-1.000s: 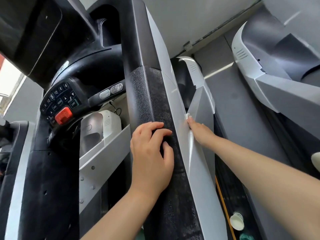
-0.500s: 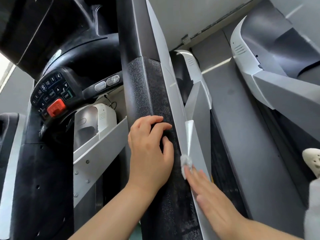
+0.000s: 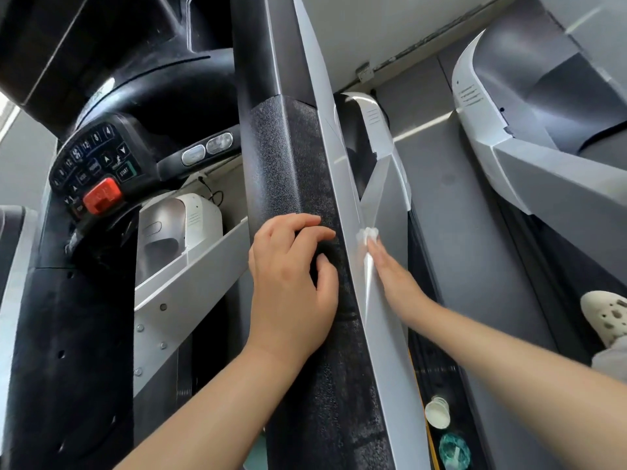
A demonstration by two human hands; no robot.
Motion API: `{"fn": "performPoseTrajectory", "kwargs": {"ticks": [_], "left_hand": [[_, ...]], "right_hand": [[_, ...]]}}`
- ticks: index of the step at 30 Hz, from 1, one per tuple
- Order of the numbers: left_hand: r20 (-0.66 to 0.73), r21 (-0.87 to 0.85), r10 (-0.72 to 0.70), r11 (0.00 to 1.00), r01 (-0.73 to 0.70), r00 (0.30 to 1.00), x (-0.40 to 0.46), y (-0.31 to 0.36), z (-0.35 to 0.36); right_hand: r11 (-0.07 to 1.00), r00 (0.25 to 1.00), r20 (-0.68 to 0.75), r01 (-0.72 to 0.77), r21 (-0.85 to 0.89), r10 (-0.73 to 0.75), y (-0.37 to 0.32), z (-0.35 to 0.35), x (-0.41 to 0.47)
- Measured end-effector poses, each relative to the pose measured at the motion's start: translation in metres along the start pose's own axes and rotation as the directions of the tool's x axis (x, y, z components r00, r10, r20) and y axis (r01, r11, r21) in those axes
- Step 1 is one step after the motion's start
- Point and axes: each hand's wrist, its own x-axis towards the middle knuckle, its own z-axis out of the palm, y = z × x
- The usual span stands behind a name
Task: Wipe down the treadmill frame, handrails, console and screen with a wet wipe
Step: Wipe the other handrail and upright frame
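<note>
Because the wet wipe (image 3: pixel 367 234) is small, soft and very light, it will bunch up and slide easily, so I think it is best held flat under the fingertips and pushed along, not pinched at one corner. Right now it is a little white wad at the tips of the right hand (image 3: pixel 393 276), pressed on the smooth silver frame (image 3: pixel 380 320) just right of the black handrail (image 3: pixel 298 198). The right hand lies nearly flat, fingers straight and close together, resting along the silver strip with the wipe under its far end. The silver part looks hard and shiny, so the wipe should glide on it.

The left hand (image 3: pixel 291 283) rests on the handrail. Its fingers are bent and its thumb sits on the near side, so it grips the bumpy black pad loosely. That pad looks rough and may drag at the wipe.

Far to the left is the console (image 3: pixel 91 171) with its red button (image 3: pixel 101 195).
</note>
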Motion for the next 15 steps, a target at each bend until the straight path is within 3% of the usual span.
{"fn": "performPoseTrajectory", "kwargs": {"ticks": [5,10,15], "left_hand": [[-0.002,-0.003,0.013,1.0,-0.013,1.0,-0.001,-0.001,0.001],[-0.005,-0.023,0.01,1.0,-0.01,1.0,0.0,-0.001,0.001],[-0.014,-0.017,0.005,1.0,-0.005,1.0,0.0,0.0,0.002]], "right_hand": [[0.986,0.979,0.112,0.168,0.012,-0.169,0.014,0.014,-0.089],[0.966,0.974,0.014,-0.224,0.126,0.224,-0.001,-0.006,0.001],[0.958,0.964,0.005,-0.263,0.116,0.265,0.008,-0.009,0.0]]}}
